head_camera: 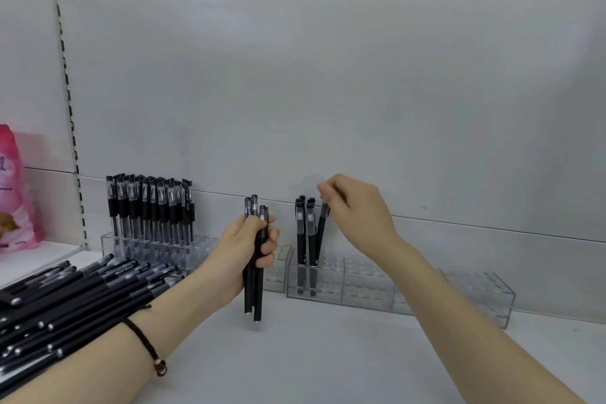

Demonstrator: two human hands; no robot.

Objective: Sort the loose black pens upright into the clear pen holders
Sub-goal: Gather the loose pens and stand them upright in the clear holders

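My left forearm, with a dark cord bracelet on the wrist, lies closest, stretched across the white shelf. Just to its left sprawls the pile of loose black pens, lying flat, many deep and mostly pointing the same way. That is the bulk of what is left.

Against the back panel stands the left holder, its rear rows packed with upright pens and its front holes bare. The right holder is clear and mostly empty: only a few pens stand in its left end, caps up.

My left hand hangs between the two holders, fingers clamped round a bundle of three pens held upright, their lower ends just above the shelf. My right hand is over the right holder, fingertips pinched on the top of one pen, which tilts slightly beside the standing ones. Whether its tip has reached a hole I cannot tell.

I judge the job under halfway done.

The pens are slim, matte black, with clear caps.

A pink bag sits far left.
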